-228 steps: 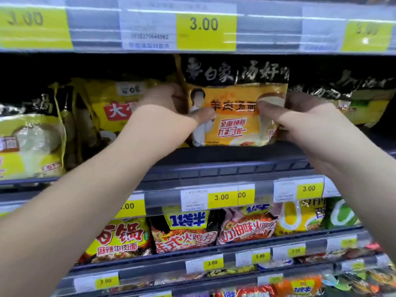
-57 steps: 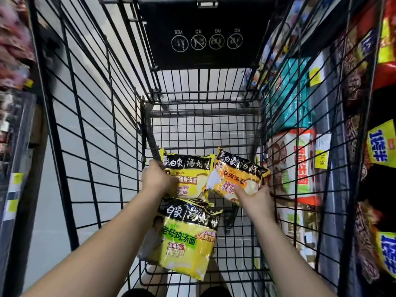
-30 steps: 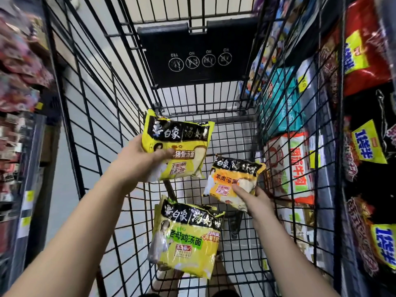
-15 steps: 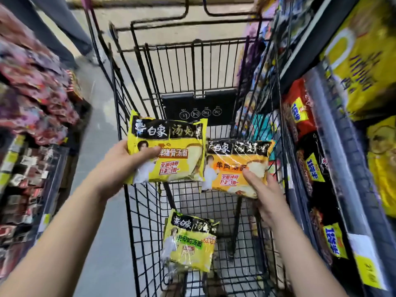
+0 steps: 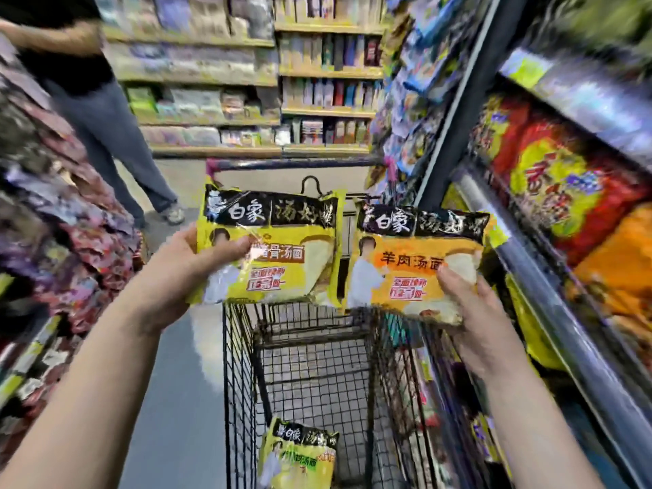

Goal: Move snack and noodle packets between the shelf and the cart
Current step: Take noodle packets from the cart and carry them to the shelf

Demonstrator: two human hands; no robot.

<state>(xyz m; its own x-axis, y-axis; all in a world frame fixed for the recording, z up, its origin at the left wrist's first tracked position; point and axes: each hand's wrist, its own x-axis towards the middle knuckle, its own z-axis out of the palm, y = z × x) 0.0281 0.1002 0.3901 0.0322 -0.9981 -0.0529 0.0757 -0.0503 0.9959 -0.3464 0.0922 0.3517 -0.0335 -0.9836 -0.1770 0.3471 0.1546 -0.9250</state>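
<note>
Fingers point(image 5: 229, 248) of the left hand point(image 5: 176, 266) are clamped on a yellow noodle packet point(image 5: 282, 255), thumb across its front. The right hand point(image 5: 476, 319) grips an orange noodle packet point(image 5: 405, 262) at its lower corner, just beside the yellow one at its 3 o'clock. Both are upright above the wire cart point(image 5: 233, 382). A third packet point(image 5: 300, 457) lies in the cart at 6 o'clock. The shelf point(image 5: 515, 255) stands at 3 o'clock.

Black-banded, the left packet point(image 5: 282, 252) is yellow, the right packet point(image 5: 409, 270) orange, the near packet point(image 5: 300, 460) yellow-green; the cart point(image 5: 310, 351) is black.
</note>
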